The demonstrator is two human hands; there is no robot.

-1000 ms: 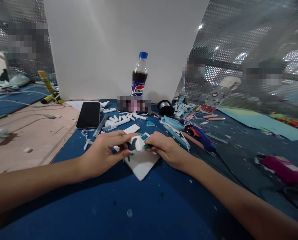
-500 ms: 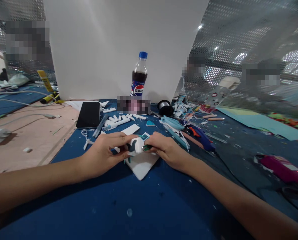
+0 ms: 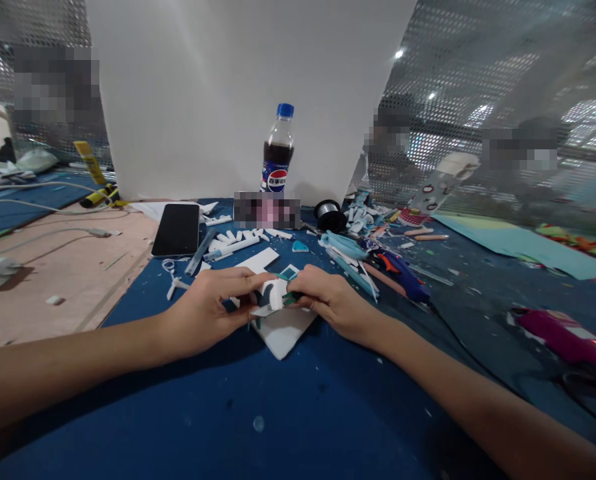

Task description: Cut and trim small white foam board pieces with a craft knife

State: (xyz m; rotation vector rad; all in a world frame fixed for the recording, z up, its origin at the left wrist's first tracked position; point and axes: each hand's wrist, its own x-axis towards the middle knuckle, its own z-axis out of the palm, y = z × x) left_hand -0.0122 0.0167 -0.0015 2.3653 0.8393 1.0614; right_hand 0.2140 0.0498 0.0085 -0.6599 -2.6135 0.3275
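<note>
My left hand is closed, thumb and fingers gripping a small white piece with a dark patch from its left side. My right hand pinches a small dark green part against the right side of that piece. What the green part is, I cannot make out, since the fingertips cover much of it. Under both hands lies a flat white board, one corner pointing toward me. A teal-and-white gridded bit shows just behind the white piece.
Behind the hands are white offcuts, a phone, a blue triangular piece and a cola bottle. To the right are a wire spool, a blue glue gun with its cord, and a magenta tool.
The white piece has turned slightly between my fingers, and more of the gridded bit's pattern shows. Both hands stay in nearly the same place.
</note>
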